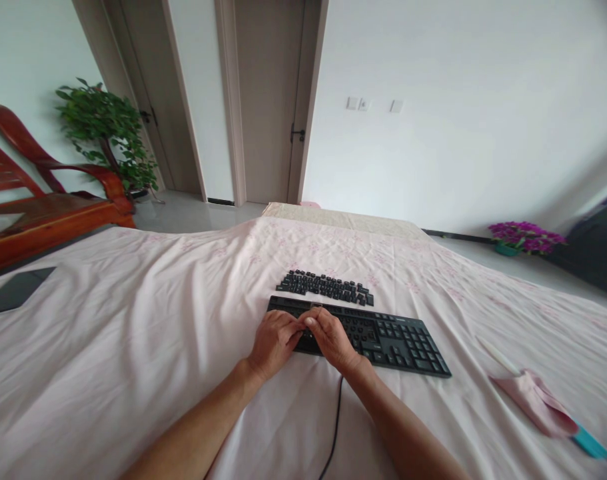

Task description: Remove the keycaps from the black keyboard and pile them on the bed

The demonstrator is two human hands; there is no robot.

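Observation:
A black keyboard (393, 337) lies on a pink sheet (158, 320); many of its left keys are off. A pile of loose black keycaps (326, 287) lies just beyond it. My left hand (273, 343) rests on the keyboard's left end, fingers curled. My right hand (330, 337) touches it from the right, fingers pinched over the left part of the keyboard; whatever they hold is too small to make out. The keyboard's black cable (336, 420) runs toward me between my forearms.
A pink cloth (536, 400) with a teal-handled tool (590, 443) lies at the right. A dark flat tablet-like slab (16, 290) sits at the left edge. Beyond are a red wooden chair (43, 200), a potted plant (108, 133), doors and purple flowers (526, 237).

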